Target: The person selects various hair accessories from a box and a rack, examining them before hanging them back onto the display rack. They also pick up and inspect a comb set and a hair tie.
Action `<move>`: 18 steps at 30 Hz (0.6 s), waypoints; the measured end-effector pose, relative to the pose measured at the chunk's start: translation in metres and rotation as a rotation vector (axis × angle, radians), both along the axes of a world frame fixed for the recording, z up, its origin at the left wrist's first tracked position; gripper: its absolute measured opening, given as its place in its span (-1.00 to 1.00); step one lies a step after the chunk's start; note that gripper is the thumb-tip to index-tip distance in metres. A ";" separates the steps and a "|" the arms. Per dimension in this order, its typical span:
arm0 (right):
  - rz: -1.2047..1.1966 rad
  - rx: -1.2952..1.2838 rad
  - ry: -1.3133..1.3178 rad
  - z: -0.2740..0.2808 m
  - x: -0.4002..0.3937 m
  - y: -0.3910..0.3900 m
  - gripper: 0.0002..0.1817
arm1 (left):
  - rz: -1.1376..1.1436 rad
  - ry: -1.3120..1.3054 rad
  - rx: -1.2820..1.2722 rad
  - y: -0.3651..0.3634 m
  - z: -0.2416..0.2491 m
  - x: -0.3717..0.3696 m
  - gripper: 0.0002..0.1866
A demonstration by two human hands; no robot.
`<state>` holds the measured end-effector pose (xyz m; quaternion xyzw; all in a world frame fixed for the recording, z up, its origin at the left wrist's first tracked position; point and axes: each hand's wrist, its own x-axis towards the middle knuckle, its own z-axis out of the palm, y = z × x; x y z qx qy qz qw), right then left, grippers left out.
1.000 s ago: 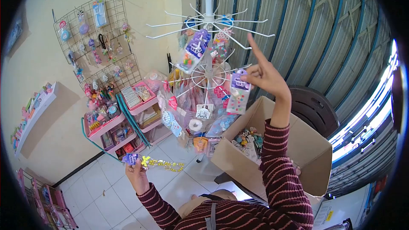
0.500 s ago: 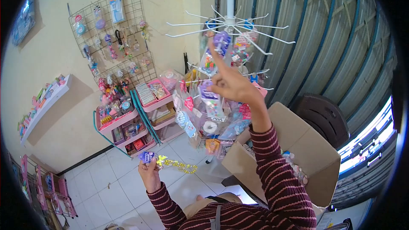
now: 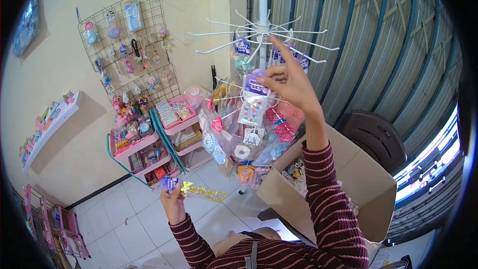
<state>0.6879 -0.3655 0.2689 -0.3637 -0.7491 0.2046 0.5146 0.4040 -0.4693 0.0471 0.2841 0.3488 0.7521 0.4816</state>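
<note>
My right hand (image 3: pixel 290 83) is raised at the white rotating display rack (image 3: pixel 263 25). Its thumb and lower fingers pinch the purple header card of a packet of coloured beads (image 3: pixel 253 107), which hangs down in front of the rack. The index finger points up and reaches the hub where the upper hooks meet. Low on the left, my left hand (image 3: pixel 173 205) is closed on the purple card of a yellow bead strand (image 3: pixel 205 192), which dangles out to the right. Other carded packets (image 3: pixel 286 55) hang from the upper hooks behind my right hand.
Several bagged accessories (image 3: pixel 244 152) crowd the rack's lower hooks. An open cardboard box (image 3: pixel 366 174) with small goods stands at right, near a brown plastic chair (image 3: pixel 373 137). Pink trolleys (image 3: pixel 142 144), a wire grid (image 3: pixel 124 35) and a white shelf (image 3: pixel 55 129) line the left wall.
The upper hooks have turned, and the packet by my index finger has shifted away. My right hand has moved slightly right, lifting the bead packet higher. My left hand stays nearly still.
</note>
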 end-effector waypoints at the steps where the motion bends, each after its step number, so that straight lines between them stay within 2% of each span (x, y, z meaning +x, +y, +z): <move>1: 0.009 0.009 0.007 0.002 -0.003 0.001 -0.16 | -0.025 -0.006 -0.006 0.000 0.001 0.004 -0.87; 14: 0.018 0.097 -0.007 0.014 -0.026 -0.006 -0.23 | -0.033 0.011 0.000 -0.004 0.003 0.007 -0.89; 18: -0.093 0.150 0.005 0.015 -0.029 -0.007 -0.38 | -0.025 0.003 0.006 -0.005 0.007 0.006 -0.89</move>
